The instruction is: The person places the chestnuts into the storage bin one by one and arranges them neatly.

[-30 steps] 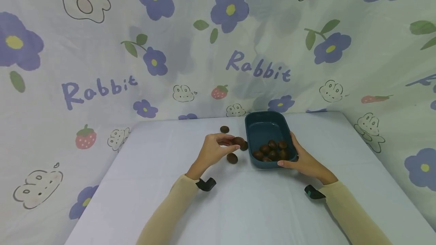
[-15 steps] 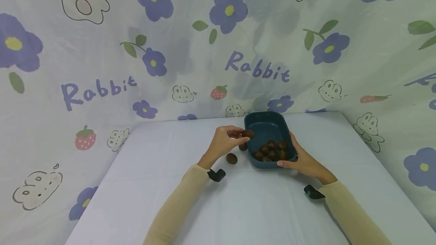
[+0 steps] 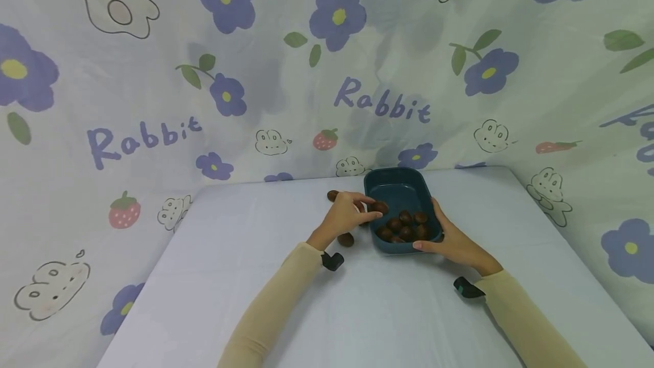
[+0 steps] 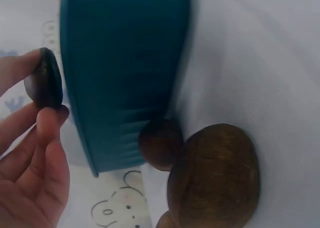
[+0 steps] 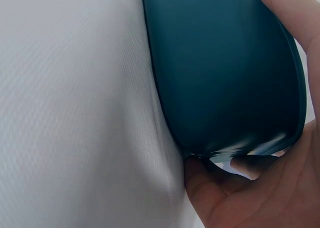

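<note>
Teal container [image 3: 395, 191], gripped at its near-right corner by the right hand [image 3: 457, 245]; at its left rim, the left hand [image 3: 341, 218] pinches one brown nut [image 3: 378, 208] between the fingers. The nut should be lowered inside, with the container steady, before the fingers part

Curtain [image 3: 286, 84]: "Rabbit" in purple, printed twice
Left word [image 3: 149, 138]: up and left from back-left corner of table [image 3: 230, 243]
Right word [image 3: 381, 108]: above back edge, right of middle
Far-right lettering [image 3: 627, 116]: past back-right corner, cut off, unreadable
</note>
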The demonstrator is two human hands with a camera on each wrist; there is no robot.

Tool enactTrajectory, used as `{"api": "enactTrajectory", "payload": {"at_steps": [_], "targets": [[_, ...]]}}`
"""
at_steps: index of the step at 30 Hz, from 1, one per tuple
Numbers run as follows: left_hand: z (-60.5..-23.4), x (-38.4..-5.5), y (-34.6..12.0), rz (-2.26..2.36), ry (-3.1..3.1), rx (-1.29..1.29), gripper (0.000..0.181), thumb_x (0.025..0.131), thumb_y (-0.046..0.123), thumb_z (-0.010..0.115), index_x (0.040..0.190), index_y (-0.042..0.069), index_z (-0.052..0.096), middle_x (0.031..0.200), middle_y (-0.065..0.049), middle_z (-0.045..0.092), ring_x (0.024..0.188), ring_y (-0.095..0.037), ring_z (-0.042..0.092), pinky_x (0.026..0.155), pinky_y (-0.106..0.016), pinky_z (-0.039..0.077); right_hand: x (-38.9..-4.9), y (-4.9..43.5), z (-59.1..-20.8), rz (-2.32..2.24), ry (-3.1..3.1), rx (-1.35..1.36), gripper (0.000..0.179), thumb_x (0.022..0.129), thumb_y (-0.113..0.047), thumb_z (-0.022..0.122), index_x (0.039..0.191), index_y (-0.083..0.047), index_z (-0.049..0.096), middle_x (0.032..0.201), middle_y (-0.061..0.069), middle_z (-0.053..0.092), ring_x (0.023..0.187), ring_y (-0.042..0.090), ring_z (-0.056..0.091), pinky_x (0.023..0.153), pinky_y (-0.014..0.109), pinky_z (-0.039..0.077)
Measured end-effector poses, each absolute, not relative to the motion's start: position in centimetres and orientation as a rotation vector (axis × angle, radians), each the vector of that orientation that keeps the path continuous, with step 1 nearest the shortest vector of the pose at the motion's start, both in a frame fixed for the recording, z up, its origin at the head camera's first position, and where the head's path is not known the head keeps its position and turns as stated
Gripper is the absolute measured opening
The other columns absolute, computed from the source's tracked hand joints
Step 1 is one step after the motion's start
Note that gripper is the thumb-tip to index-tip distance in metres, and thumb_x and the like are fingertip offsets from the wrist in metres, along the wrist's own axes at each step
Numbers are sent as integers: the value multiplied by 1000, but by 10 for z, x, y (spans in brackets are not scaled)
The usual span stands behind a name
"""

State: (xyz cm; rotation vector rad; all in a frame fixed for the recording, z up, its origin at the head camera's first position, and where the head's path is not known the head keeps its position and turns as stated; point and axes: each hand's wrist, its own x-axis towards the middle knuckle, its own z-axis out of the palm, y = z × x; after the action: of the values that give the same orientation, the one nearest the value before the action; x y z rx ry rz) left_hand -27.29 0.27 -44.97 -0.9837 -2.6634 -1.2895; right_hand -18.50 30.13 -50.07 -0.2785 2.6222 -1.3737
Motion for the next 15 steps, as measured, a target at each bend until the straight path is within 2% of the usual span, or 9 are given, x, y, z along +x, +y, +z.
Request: {"api": "enactTrajectory", "payload": {"at_steps": [6,8,12,15], "targets": [[-454,-275,8,-1085,-2768,-953,40,86,40,85,114,12,80,72,-1,68,58,-7,52,49,-21,40,-187,302,-502,-1363,2628,-278,127,89,-47,78,163,-27,-23,174,16,-14,158,54,1,116,80,15],[-455,-276,10,-1029,-2795,-942,40,86,41,84,115,13,80,76,-1,71,56,-7,50,49,-21,40,-187,302,-501,-1369,2623,-275,127,89,-47,79,163,-27,-23,174,16,-14,158,54,1,116,81,15],[-454,-276,15,-867,-2819,-956,40,87,43,83,114,15,80,93,-1,78,59,-5,52,55,-21,44,-186,302,-502,-1380,2620,-275,128,89,-46,79,163,-26,-22,174,15,-14,158,53,1,116,81,15],[-451,-276,19,-731,-2844,-966,40,87,44,83,113,15,80,94,0,79,64,-7,56,58,-21,47,-186,302,-503,-1375,2627,-279,127,89,-46,79,163,-28,-23,174,17,-13,158,54,2,115,81,16]]}}
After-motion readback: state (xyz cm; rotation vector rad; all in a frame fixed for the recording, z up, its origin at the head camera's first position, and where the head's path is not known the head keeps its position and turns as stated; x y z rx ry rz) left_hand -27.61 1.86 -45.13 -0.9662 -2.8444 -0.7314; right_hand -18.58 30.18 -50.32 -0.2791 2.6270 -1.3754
